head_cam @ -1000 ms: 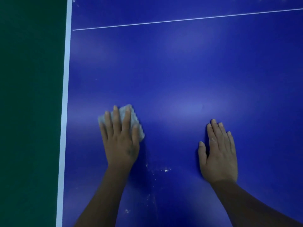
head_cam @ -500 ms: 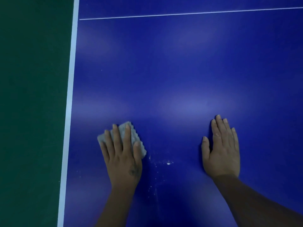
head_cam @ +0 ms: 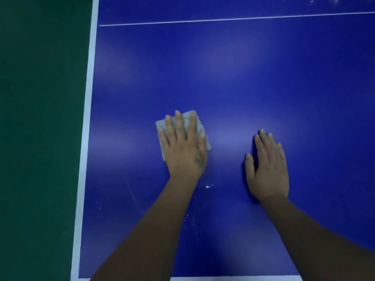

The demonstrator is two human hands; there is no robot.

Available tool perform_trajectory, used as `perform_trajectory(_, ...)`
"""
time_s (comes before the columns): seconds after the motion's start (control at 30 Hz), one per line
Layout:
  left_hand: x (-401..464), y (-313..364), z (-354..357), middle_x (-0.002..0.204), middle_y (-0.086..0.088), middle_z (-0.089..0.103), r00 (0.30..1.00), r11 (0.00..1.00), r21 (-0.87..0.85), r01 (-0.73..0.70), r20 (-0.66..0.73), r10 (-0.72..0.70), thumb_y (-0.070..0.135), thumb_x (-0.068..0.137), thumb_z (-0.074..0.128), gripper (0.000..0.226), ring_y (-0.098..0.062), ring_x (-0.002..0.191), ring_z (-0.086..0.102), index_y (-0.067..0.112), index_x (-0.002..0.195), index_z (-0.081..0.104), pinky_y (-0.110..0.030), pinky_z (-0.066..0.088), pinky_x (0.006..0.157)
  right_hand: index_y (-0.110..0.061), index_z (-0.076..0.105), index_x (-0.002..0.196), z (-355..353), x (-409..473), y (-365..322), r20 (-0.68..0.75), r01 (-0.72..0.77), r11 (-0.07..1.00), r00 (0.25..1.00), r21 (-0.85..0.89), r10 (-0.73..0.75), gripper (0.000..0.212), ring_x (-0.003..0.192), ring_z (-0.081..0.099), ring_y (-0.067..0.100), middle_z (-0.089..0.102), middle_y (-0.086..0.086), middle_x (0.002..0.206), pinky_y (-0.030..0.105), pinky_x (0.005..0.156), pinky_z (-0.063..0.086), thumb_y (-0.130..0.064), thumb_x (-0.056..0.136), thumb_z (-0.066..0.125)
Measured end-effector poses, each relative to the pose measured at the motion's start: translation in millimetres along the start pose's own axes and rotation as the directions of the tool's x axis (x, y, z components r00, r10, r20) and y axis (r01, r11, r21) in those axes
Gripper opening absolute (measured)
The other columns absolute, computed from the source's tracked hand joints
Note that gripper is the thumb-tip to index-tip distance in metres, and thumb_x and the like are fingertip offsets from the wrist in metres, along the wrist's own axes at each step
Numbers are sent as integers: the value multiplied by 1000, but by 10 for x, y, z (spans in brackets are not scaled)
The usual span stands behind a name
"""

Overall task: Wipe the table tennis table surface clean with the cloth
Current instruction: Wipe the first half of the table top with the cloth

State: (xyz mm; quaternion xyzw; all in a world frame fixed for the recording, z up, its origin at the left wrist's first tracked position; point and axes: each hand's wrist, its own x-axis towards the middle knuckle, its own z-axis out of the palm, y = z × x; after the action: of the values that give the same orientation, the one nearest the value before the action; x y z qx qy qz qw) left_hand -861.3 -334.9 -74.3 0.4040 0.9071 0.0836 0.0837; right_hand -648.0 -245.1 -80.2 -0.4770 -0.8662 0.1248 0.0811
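Blue tabletop [head_cam: 233, 82] of the table tennis table is filling most of the head view, running from a white sideline [head_cam: 87, 138] at nine o'clock to a thin white centre line [head_cam: 223, 20] crossing at twelve o'clock, with a white end line [head_cam: 233, 278] showing at six o'clock. Green flooring [head_cam: 40, 128] is lying beyond the sideline. The surface is looking hard, flat and slightly glossy, so anything pushed over it is likely sliding easily.

Both forearms are reaching in from six o'clock. Right hand [head_cam: 267, 169] is lying flat on the bare blue surface at about four o'clock from the frame's middle, fingers straight and close together, holding nothing and seemingly bracing the body.

Left hand [head_cam: 183, 151] is pressing down with straight, slightly spread fingers on the grey cloth [head_cam: 199, 126], which is sitting just left of the frame's middle and well apart from the right hand. Its corners are peeking out at eleven and two o'clock of the fingers.

That cloth is appearing light, soft and folded into a thick pad, textured along one edge. Judging by this, it is likely bunching or slipping out if pushed only by fingertips; a flat palm over its middle is probably the surest hold.

White specks [head_cam: 207, 187] are lying at six o'clock of the cloth, beside the left wrist, with fainter ones at about one o'clock near the far edge, so wiping is seemingly unfinished.
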Motion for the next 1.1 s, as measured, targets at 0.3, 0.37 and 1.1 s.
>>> perform_trajectory(0.3,-1724,-339,-77,177,-6,14,950,960,-15,-278,142,278,48,111,39,64,-34,164,9,30,170,19,-62,24,126,-11,33,166,-175,-660,-11,64,64,995,996,-72,-59,68,164,18,19,24,0,176,55,133,14,-49,111,36)
perform_trajectory(0.37,-1775,-425,-88,177,-5,18,946,956,-25,-291,139,291,47,110,42,63,-34,164,13,31,169,24,-63,27,125,-12,31,167,-163,-946,-8,73,51,996,996,-67,-46,68,164,17,21,23,-1,177,58,131,19,-50,110,36)
perform_trajectory(1.1,-201,-418,-5,175,-9,24,985,987,26,-160,-56,161,51,112,35,60,-36,163,15,29,167,31,-58,12,131,-11,31,166,-66,-1135,27,68,2,994,998,-113,6,70,165,15,22,22,0,177,57,131,18,-47,107,37)
